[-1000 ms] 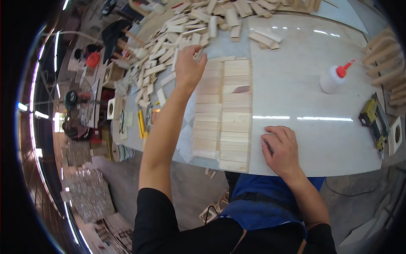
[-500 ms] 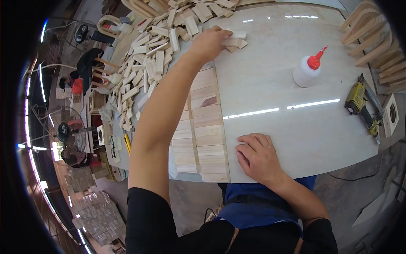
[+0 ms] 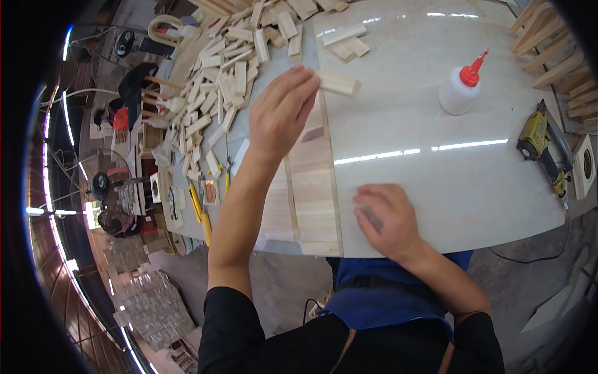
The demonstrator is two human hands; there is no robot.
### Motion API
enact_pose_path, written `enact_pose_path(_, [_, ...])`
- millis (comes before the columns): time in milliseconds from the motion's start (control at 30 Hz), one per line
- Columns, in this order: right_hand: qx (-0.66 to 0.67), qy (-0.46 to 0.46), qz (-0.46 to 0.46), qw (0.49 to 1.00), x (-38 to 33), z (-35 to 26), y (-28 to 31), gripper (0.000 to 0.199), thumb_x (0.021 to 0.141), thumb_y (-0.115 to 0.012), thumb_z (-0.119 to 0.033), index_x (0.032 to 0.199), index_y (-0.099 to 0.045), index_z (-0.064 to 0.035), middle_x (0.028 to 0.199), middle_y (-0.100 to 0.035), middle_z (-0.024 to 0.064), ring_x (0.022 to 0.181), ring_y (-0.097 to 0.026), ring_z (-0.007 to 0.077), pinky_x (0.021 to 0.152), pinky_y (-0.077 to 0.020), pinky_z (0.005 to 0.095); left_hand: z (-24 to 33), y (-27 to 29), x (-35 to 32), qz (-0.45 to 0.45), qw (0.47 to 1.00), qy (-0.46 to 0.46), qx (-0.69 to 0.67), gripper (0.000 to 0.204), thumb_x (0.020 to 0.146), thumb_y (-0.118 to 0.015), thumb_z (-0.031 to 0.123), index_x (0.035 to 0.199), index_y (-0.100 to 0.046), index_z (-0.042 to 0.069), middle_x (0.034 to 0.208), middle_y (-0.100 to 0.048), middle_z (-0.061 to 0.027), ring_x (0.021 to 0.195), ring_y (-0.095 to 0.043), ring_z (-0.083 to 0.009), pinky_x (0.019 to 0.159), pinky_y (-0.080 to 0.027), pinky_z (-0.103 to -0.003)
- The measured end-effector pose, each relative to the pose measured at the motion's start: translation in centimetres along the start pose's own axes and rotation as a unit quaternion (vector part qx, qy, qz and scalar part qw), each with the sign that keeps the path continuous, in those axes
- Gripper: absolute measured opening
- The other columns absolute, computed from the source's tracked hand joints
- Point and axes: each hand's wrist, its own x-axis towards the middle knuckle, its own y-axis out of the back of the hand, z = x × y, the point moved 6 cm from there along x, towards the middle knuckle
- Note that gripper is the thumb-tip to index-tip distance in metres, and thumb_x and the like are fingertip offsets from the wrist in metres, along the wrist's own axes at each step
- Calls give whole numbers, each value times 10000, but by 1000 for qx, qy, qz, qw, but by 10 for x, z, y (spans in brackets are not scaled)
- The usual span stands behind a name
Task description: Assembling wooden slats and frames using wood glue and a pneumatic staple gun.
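My left hand (image 3: 283,112) is raised over the white table (image 3: 436,174) and pinches a small pale wooden block (image 3: 337,83) by its left end. Under it lies a panel of wooden blocks (image 3: 309,187) laid side by side in two columns, reaching to the table's near edge. My right hand (image 3: 386,219) rests flat on the table just right of the panel's near end, fingers bent over something small and grey that I cannot make out.
A heap of loose wooden blocks (image 3: 230,68) covers the far left of the table; a few more blocks (image 3: 349,40) lie farther back. A white glue bottle with a red cap (image 3: 460,90) stands at the right. A yellow power tool (image 3: 542,146) lies near the right edge.
My left hand has pulled back from the blocks at the far side with one wooden block in its fingers. My right hand has stayed beside the panel.
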Motion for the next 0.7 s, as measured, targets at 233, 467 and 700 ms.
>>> enact_pose_path(233, [171, -29, 103, 979, 15, -42, 0, 410, 881, -872, -36, 1274, -758, -14, 1278, -761, 119, 1119, -686, 292, 963, -580, 396, 88, 113, -99, -8, 999, 28, 32, 228, 893, -903, -1, 1107, -851, 58, 1292, -814, -93, 1276, -794, -327, 1050, -678, -398])
enact_pose_path(467, [72, 77, -87, 991, 1, -69, -42, 459, 850, -906, -2, 1284, -754, -10, 1220, -777, 124, 1044, -699, 291, 952, -580, 379, 125, 163, -169, 117, 972, 201, 15, 291, 890, -905, 0, 1170, -848, 55, 1407, -757, -101, 1265, -756, -309, 1041, -666, -404])
enact_pose_path(700, [56, 58, -138, 987, -22, -82, -71, 466, 839, -921, -12, 1275, -760, -27, 1222, -779, 121, 1052, -707, 298, 956, -586, 389, 147, 187, -214, 191, 884, 420, -71, 330, 902, -888, 35, 1226, -865, 89, 1467, -723, -94, 1231, -705, -272, 1040, -645, -384])
